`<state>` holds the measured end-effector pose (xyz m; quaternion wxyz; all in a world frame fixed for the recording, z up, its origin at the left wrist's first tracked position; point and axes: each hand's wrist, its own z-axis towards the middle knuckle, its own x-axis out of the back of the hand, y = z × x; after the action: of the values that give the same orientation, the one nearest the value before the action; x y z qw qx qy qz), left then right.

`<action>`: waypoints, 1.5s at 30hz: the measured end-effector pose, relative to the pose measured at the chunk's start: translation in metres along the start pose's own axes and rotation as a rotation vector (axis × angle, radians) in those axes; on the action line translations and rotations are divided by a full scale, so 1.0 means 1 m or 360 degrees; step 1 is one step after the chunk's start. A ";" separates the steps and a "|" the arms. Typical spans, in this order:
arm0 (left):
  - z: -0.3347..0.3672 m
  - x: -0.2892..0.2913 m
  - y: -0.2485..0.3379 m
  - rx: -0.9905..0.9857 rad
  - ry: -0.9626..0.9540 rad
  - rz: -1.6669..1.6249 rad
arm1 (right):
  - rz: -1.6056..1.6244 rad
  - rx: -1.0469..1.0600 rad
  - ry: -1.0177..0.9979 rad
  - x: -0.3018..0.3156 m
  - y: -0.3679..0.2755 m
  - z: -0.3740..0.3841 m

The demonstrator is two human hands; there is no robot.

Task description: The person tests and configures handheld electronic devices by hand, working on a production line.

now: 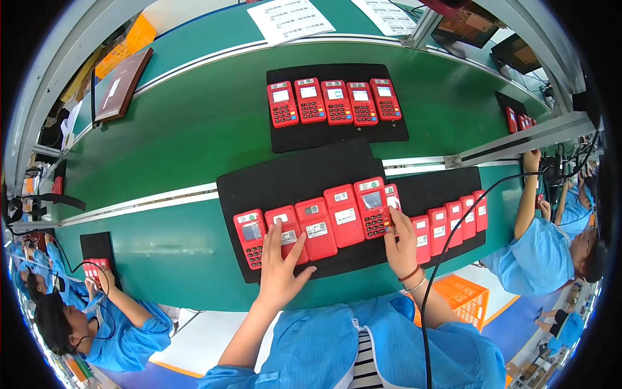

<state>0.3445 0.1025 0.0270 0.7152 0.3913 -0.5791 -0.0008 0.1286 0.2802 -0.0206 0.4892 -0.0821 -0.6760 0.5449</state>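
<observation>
Red terminals point(344, 216) | white-labelled backs, some keypad-up | left hand point(281, 273): fingers apart | right hand point(403, 248): can't tell grip

Black mats point(291, 172) lie across a green worktop point(175, 266), at center, upper center, right and left of the frame; a brown folder point(123, 91) rests upper left, paper sheets point(290, 21) along the top.
</observation>
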 end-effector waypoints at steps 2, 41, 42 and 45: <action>-0.001 -0.005 -0.015 -0.0040 -0.0010 0.0102 | -0.0230 0.0247 0.0069 -0.005 -0.011 0.003; -0.002 -0.040 0.031 0.0416 0.0813 -0.0126 | -0.0343 0.0821 0.0083 -0.015 0.004 0.200; 0.011 -0.036 0.043 0.0340 0.0794 -0.0196 | -0.0475 0.0834 0.0090 -0.013 0.018 0.225; 0.026 -0.029 0.049 0.0098 0.0303 0.0018 | -0.0742 0.0829 -0.0042 -0.041 0.033 0.249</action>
<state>0.2908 0.1349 0.0306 0.7546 0.4082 -0.5104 0.0582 -0.0514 0.1037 -0.0528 0.5963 0.2090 -0.5211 0.5738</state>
